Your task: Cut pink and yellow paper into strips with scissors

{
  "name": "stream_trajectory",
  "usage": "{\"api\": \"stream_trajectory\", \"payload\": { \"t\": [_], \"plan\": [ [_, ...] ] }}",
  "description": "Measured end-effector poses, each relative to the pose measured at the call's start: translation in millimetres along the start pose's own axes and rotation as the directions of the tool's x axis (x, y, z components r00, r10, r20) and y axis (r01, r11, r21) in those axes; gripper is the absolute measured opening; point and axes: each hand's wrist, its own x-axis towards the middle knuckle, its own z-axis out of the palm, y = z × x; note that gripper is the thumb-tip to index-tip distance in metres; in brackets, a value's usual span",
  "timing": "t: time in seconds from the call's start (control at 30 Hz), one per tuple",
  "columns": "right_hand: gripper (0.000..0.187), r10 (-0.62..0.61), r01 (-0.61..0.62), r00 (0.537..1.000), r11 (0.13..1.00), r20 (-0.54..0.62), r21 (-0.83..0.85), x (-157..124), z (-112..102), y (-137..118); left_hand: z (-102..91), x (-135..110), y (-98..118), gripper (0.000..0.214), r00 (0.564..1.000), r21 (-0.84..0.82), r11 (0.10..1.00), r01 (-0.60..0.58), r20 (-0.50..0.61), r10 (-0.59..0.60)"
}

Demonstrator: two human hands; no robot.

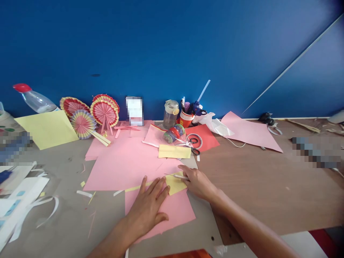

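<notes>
My left hand lies flat with fingers spread on a pink sheet and the edge of a small yellow paper. Closed around a slim white-handled craft knife, my right hand rests at the yellow paper's right side. The knife's thin blade points left, across the top of that paper. A narrow yellow strip runs left from under my left fingers. Behind both hands spreads a larger pink sheet, with a folded yellow piece on its far right part.
Scissors, a tape roll, a red paper and a cup of tools stand or lie behind. Pleated paper fans, a phone and a jar line the blue wall. Paper scraps lie left.
</notes>
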Motion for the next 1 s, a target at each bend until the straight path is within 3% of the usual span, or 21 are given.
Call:
{"api": "stream_trajectory", "payload": {
  "t": [0.17,0.47,0.67,1.0],
  "plan": [
    [0.049,0.035,-0.035,0.999,0.999,-0.006,-0.013,0.1,-1.7,-6.2,-12.6,4.4,1.1,0.064,0.998,-0.044,0.999,0.023,0.061,-0.021],
    [0.040,0.088,-0.084,0.995,0.994,-0.047,0.072,0.6,0.1,-10.3,-0.2,15.8,12.9,0.038,0.993,0.052,0.996,0.075,-0.091,-0.070],
    [0.040,0.075,-0.064,0.995,0.984,-0.063,0.165,1.6,0.3,-7.0,8.2,12.8,17.8,0.043,0.987,0.110,0.991,0.083,-0.149,-0.066],
    [0.044,0.055,-0.049,0.998,0.980,-0.026,0.192,1.5,-4.4,-2.4,16.2,12.3,15.6,0.043,0.993,0.126,0.991,0.053,-0.112,-0.039]
  ]
}}
